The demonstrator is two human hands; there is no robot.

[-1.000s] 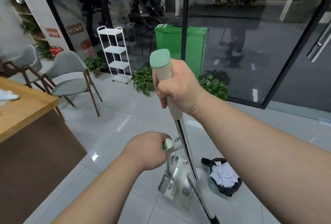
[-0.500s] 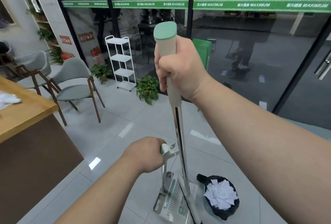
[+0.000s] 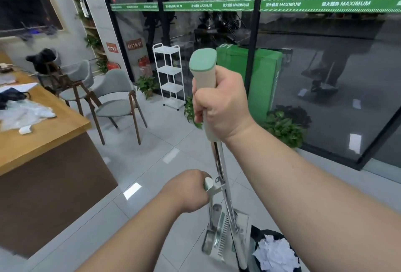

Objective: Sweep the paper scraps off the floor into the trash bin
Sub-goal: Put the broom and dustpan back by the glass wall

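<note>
Two bare forearms, no sleeves in sight on either. No watch, no bracelet, no glove. Left hand [image 3: 191, 191] and right hand [image 3: 223, 102] both uncovered, no rings on the fingers that show (several tucked out of view). Broad wrists, forearms running out past the frame's lower edge, upper arms and clothing unseen.

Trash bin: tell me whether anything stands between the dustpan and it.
Nothing visible does. The dustpan, held by the left hand, sits right beside the trash bin, which already holds paper scraps. Only the broom's pole, gripped by the right hand, runs down where the two meet.
</note>
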